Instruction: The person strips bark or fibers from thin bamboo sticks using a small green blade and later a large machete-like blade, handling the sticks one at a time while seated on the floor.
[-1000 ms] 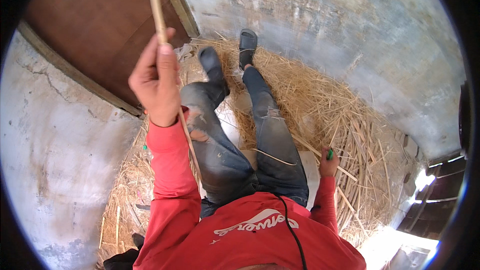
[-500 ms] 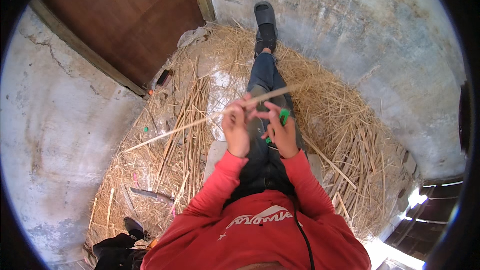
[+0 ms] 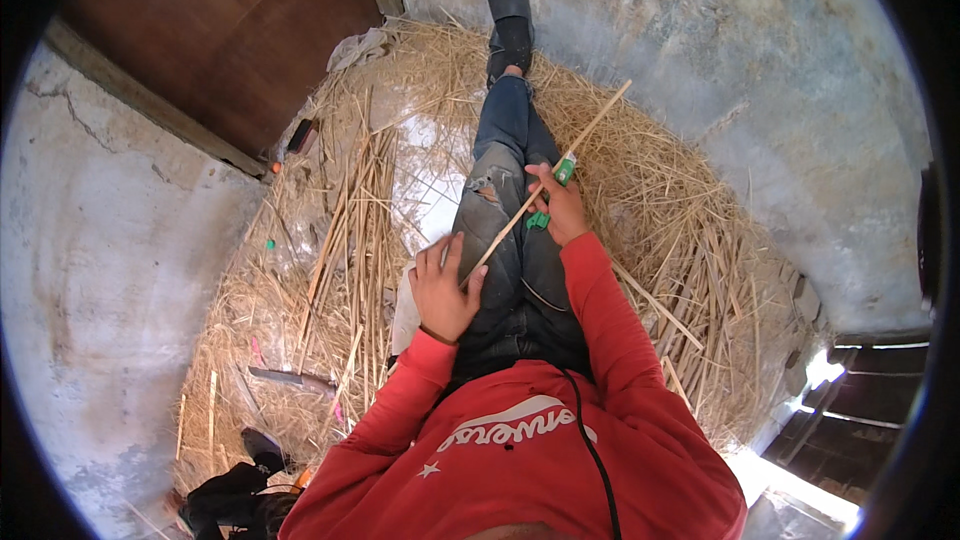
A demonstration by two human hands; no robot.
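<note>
A thin, pale cane or bamboo strip (image 3: 517, 221) slants up to the right across my legs. My right hand (image 3: 563, 208) is closed around its middle. A small green piece with a pale end (image 3: 565, 169) sits at the fingers of that hand, and another green piece (image 3: 538, 221) shows below them; their kind is unclear. My left hand (image 3: 444, 292) lies open over my thigh with its fingers spread. The strip's lower end passes between its thumb and forefinger, without a visible grip.
Loose straw (image 3: 640, 180) covers the floor. Long split strips lie in a left bundle (image 3: 350, 200) and a right pile (image 3: 705, 285). A knife (image 3: 290, 377) rests at left. Walls and a brown door (image 3: 220, 30) enclose the space. Part of another person (image 3: 235, 490) shows at lower left.
The strip has swung from a flatter slant to a steeper one, its left end drawn in. My hands have separated: the left down and left with fingers spread, the right slightly up.
</note>
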